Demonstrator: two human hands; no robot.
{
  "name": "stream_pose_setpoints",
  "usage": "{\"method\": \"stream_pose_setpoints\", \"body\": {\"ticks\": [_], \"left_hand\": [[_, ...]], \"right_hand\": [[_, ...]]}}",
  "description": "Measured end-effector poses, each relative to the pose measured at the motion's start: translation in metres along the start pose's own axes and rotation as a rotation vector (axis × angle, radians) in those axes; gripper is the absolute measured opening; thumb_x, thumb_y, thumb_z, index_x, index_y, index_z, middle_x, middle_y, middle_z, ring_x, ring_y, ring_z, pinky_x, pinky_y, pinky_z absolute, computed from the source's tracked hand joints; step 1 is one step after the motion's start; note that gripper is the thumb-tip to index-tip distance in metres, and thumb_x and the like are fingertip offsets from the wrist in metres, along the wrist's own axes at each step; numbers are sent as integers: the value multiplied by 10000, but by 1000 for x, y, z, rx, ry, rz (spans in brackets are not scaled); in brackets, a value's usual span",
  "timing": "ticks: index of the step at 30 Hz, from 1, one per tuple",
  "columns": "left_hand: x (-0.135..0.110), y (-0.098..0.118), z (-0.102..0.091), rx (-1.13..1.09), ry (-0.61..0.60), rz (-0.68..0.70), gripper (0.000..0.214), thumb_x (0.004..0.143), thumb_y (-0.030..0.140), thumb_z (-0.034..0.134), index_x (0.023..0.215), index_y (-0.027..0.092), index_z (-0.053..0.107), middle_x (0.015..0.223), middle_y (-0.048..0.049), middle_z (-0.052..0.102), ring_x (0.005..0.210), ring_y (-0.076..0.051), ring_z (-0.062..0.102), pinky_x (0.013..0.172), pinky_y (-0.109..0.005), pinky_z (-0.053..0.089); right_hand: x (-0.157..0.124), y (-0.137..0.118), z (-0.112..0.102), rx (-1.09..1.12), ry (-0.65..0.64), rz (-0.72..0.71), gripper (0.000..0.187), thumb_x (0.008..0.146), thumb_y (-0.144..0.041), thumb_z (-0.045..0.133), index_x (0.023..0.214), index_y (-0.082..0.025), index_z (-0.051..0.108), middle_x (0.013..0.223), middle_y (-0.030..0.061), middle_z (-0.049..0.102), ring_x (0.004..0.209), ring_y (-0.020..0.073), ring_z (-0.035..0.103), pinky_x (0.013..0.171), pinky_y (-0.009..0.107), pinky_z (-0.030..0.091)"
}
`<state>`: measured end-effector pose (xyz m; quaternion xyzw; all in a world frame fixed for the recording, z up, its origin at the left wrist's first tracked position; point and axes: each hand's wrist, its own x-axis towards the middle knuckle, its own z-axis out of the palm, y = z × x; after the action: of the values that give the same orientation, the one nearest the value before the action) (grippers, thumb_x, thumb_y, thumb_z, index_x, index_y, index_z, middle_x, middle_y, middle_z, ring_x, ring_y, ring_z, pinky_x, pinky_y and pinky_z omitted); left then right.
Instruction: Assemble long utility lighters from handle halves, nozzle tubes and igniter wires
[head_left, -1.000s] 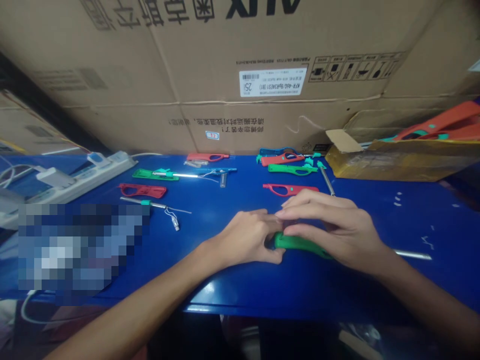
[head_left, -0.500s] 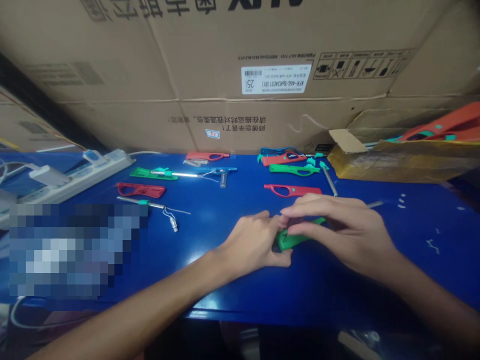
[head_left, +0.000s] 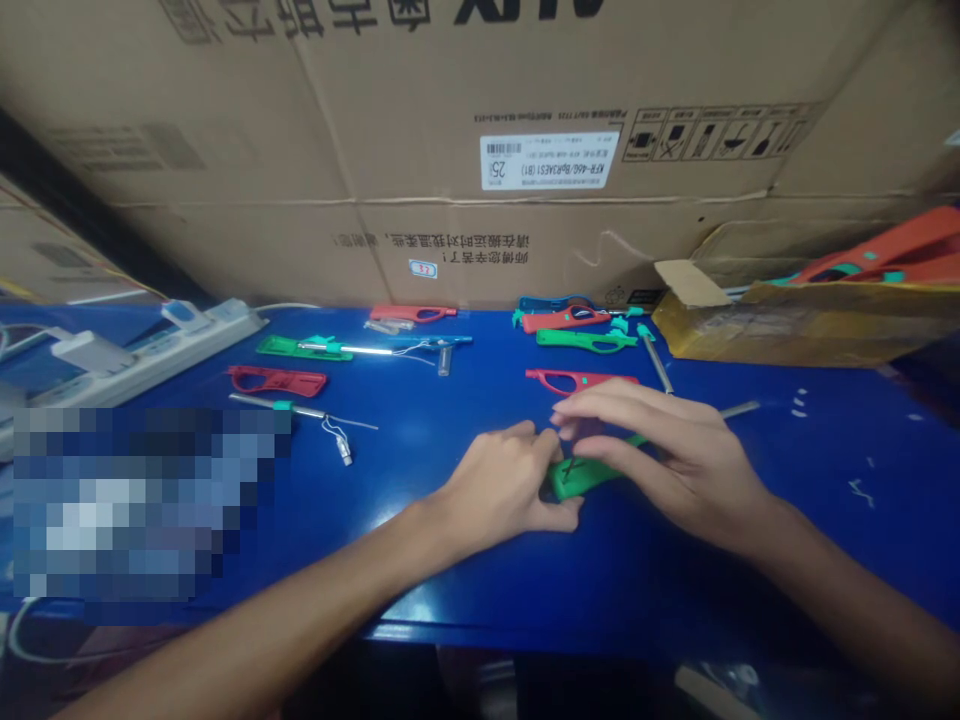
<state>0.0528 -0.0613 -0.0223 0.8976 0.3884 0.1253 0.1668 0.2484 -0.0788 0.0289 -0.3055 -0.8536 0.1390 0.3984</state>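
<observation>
A green long-nosed lighter (head_left: 581, 478), with a dark X-shaped mark near its end, lies low over the blue table. My left hand (head_left: 510, 485) grips the marked end between thumb and fingers. Above the lighter, my right hand (head_left: 675, 460) arches with thumb and forefinger apart; I see nothing between them. That hand hides much of the lighter's far part. A metal tube tip (head_left: 741, 410) shows beyond its knuckles. Just behind lies a red lighter casing (head_left: 555, 380).
Green (head_left: 577, 340) and red (head_left: 412, 313) casings lie along the back. At left are a metal tube with wires (head_left: 300, 408) and a power strip (head_left: 142, 360). A yellow-taped box (head_left: 810, 325) holds orange lighters at right. A large carton (head_left: 420, 150) walls the back.
My right fingertips have lifted and spread slightly from the lighter's end, uncovering more of the dark mark. My left hand keeps its grip. The whole view has shifted slightly.
</observation>
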Motion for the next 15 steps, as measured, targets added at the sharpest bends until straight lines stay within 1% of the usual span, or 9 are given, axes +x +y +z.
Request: {"method": "stream_pose_setpoints", "body": {"ticks": [2, 3, 5, 7, 10, 15], "left_hand": [[0, -1, 0, 1, 8, 7, 334, 805, 470, 687, 944, 175, 617, 857, -31, 644, 741, -203, 637, 582, -275, 428], [0, -1, 0, 2, 12, 11, 341, 805, 471, 687, 957, 174, 619, 853, -31, 645, 736, -206, 638, 581, -277, 429], [0, 0, 0, 8, 11, 15, 345, 809, 480, 685, 970, 180, 626, 832, -29, 644, 726, -213, 640, 570, -279, 420], [0, 1, 0, 30, 14, 14, 328, 816, 480, 677, 964, 190, 634, 814, -30, 648, 734, -226, 649, 563, -281, 407], [0, 4, -1, 59, 18, 7, 289, 827, 458, 668, 940, 194, 639, 814, -35, 668, 766, -243, 663, 554, -285, 383], [-1, 5, 0, 13, -12, -22, 273, 827, 443, 673, 897, 185, 619, 829, -28, 673, 791, -228, 659, 539, -278, 355]], "right_hand": [[-1, -1, -4, 11, -70, 14, 338, 987, -109, 579, 1297, -220, 655, 1249, 21, 738, 1181, 130, 664, 1045, 228, 493], [-1, -1, -6, 26, -95, 33, 356, 992, -103, 565, 1313, -232, 652, 1264, 10, 737, 1191, 126, 665, 1050, 220, 491], [-1, -2, -8, 67, -102, 63, 377, 986, -108, 579, 1320, -263, 658, 1223, -17, 757, 1132, 118, 698, 1008, 206, 519], [0, -3, -9, 105, -76, 82, 372, 964, -118, 625, 1289, -291, 685, 1142, -42, 783, 1026, 112, 734, 942, 199, 552], [2, -4, -7, 139, -27, 125, 302, 925, -130, 691, 1165, -304, 746, 1031, -67, 801, 904, 101, 748, 868, 188, 570], [5, -10, -2, 196, 47, 198, 177, 870, -185, 774, 1009, -293, 758, 902, -72, 781, 836, 104, 718, 807, 210, 569]]}}
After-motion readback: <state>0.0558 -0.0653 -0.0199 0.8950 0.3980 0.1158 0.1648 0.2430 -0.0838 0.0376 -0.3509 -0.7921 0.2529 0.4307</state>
